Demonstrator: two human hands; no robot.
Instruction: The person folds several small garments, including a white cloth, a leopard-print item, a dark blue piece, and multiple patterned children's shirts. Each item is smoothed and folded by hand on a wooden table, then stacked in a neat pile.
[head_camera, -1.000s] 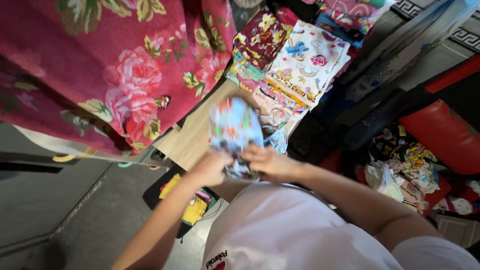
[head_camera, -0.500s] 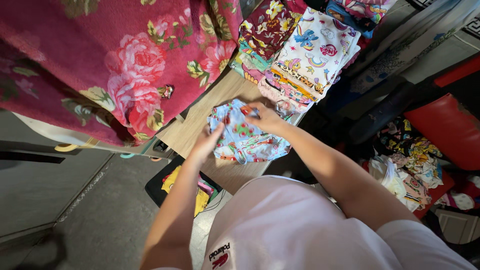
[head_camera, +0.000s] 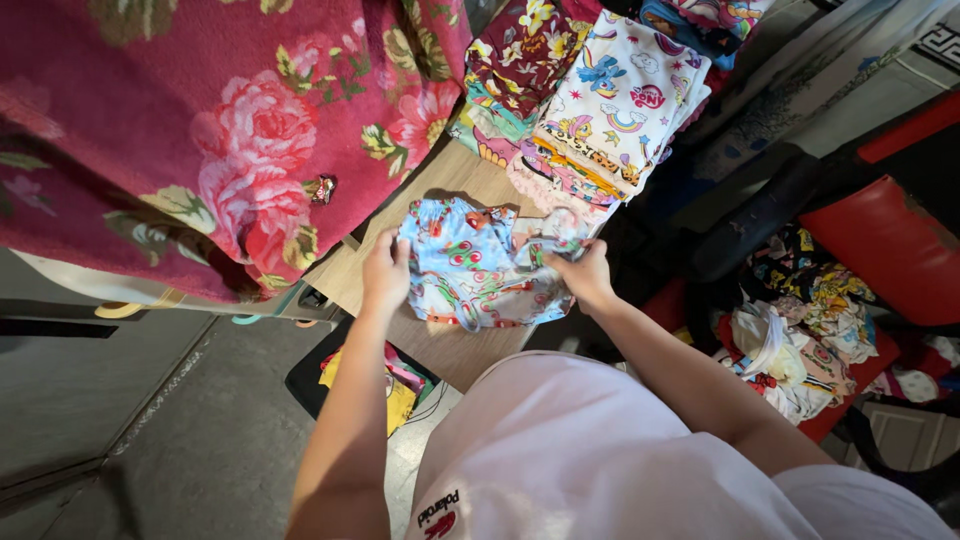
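Note:
A small light-blue patterned garment (head_camera: 470, 265) lies spread on the bare part of a wooden table (head_camera: 445, 345). My left hand (head_camera: 385, 272) grips its left edge. My right hand (head_camera: 582, 272) pinches its right edge, where the cloth bunches up. Both forearms reach forward over my pink shirt (head_camera: 600, 450).
A stack of folded colourful printed clothes (head_camera: 590, 100) sits at the table's far end. A large red floral cloth (head_camera: 220, 130) covers the left side. A pile of unfolded clothes (head_camera: 800, 345) fills a red container at the right. A dark bin with yellow items (head_camera: 365, 380) stands on the grey floor.
The garment, held up bunched in both hands a second ago, now lies spread flat on the table. My hands have moved apart to its two edges.

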